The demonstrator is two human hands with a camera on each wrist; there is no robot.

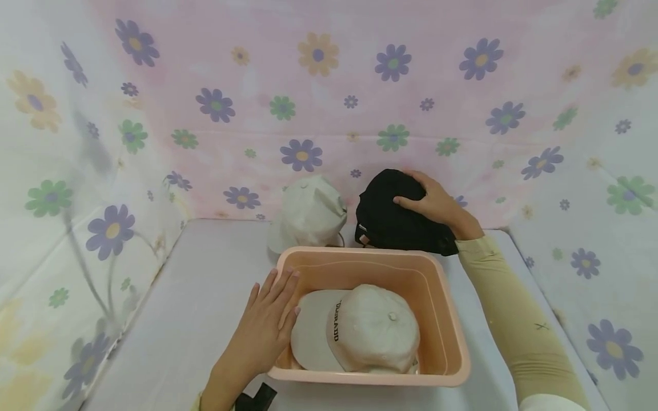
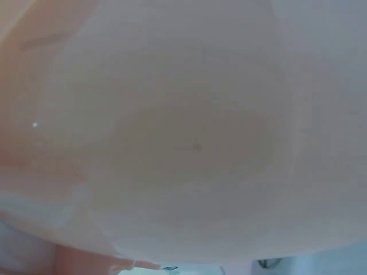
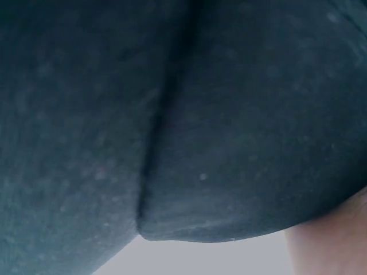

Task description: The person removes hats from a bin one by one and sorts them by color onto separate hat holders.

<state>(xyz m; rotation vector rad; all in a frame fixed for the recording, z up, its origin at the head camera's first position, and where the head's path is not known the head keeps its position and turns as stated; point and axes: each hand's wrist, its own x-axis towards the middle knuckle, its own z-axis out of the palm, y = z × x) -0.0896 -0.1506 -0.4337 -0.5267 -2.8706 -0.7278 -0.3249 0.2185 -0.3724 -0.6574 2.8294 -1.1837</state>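
Observation:
At the back right, my right hand (image 1: 434,200) grips a black cap (image 1: 385,211) by its crown, thumb spread across the near side and fingers over the top. Dark cap fabric (image 3: 246,126) with a seam fills the right wrist view. My left hand (image 1: 264,319) lies with straight fingers on the left rim of a peach plastic tub (image 1: 452,337). The tub's wall (image 2: 189,143) takes up most of the left wrist view, blurred. Inside the tub sits a cream cap (image 1: 382,328), brim to the left, dark lettering on its front.
Behind the tub, left of the black cap, a white cap (image 1: 311,211) stands on the white-covered table (image 1: 190,319). Flower-printed cloth (image 1: 339,85) hangs at the back and both sides. A black strap (image 1: 257,397) is by my left wrist.

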